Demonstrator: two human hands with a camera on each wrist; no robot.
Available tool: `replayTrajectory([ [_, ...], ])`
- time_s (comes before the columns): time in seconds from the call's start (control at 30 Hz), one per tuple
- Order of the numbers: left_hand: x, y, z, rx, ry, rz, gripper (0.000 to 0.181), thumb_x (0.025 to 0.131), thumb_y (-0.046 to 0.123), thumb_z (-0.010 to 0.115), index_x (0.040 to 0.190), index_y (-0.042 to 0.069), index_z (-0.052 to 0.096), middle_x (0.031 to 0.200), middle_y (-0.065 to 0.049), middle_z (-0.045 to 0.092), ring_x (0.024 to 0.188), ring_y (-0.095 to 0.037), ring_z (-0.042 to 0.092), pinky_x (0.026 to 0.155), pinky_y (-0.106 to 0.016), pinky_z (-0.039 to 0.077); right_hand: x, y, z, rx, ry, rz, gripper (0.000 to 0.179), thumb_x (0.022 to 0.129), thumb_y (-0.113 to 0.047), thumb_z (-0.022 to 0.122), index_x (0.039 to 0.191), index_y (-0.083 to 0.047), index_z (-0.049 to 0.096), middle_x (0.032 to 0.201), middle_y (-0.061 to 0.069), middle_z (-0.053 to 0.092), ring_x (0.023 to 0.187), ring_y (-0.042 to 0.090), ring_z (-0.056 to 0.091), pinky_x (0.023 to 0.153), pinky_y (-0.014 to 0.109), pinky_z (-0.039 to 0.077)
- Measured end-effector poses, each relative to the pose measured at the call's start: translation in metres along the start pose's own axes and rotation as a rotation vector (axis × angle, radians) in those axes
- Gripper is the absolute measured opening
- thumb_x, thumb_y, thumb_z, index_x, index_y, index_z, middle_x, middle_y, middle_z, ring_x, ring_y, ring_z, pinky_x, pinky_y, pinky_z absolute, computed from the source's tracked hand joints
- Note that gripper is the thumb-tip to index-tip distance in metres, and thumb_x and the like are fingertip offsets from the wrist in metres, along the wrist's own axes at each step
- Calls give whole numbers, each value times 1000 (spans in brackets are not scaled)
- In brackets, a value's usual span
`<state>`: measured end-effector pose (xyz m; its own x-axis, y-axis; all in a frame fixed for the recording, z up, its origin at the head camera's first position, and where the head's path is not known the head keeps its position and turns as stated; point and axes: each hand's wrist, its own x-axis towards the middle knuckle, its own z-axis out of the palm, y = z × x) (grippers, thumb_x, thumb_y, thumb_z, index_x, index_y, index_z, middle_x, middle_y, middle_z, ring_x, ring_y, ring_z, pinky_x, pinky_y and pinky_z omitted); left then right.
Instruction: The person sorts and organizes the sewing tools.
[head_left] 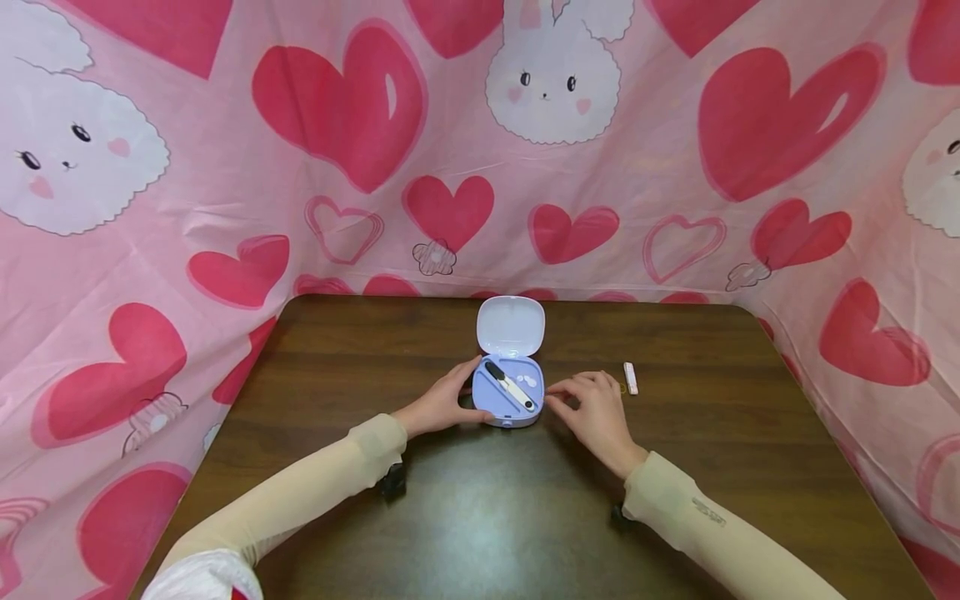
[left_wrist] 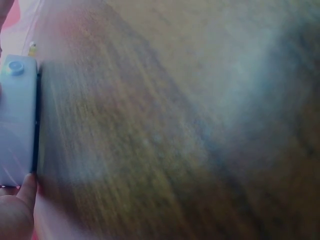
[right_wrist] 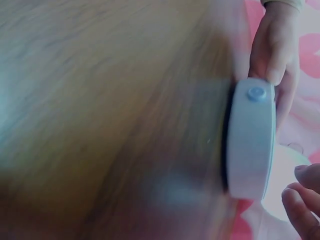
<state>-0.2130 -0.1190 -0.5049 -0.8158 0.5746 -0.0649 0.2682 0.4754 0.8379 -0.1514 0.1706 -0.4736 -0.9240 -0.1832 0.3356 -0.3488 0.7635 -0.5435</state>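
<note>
On the table stands a small light-blue case, its white lid raised at the back. A slim tool, dark at one end and white along its handle, lies slantwise inside. Small white pieces show in the case's right part. My left hand holds the case at its left side, with the thumb at the front corner. My right hand hovers beside the right edge, fingers bent loosely; the right wrist view shows nothing between its fingertips.
Right of my right hand lies a small white strip-like item with a thin yellowish loop next to it. The brown wooden table ends at a pink curtain with hearts and rabbits, which also hangs along both sides.
</note>
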Motion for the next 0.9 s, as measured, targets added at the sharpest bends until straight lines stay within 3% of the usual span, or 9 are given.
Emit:
replayTrajectory([
  [0.27,0,-1,0,-1,0,1,108,87,33,87,166,5,18,167,-16,29,148,-31,38,117,-44,42,-8,20,-11,-28,95,-12,11,86,-15,86,96,-12,83,93,5,79,108,36,57,100,62,33],
  [0.53,1,-1,0,-2,-1,0,108,87,33,87,166,5,18,167,-16,29,148,-30,39,117,-44,42,-14,39,-23,-44,173,-37,14,82,-8,88,95,-7,83,92,10,79,108,41,58,104,67,31],
  [0.9,1,-2,0,-11,-3,2,108,88,33,87,166,5,18,167,-16,29,149,-30,38,118,-44,41,-19,65,-43,-63,211,36,13,85,-5,85,98,-5,81,86,12,77,105,41,56,100,69,29],
])
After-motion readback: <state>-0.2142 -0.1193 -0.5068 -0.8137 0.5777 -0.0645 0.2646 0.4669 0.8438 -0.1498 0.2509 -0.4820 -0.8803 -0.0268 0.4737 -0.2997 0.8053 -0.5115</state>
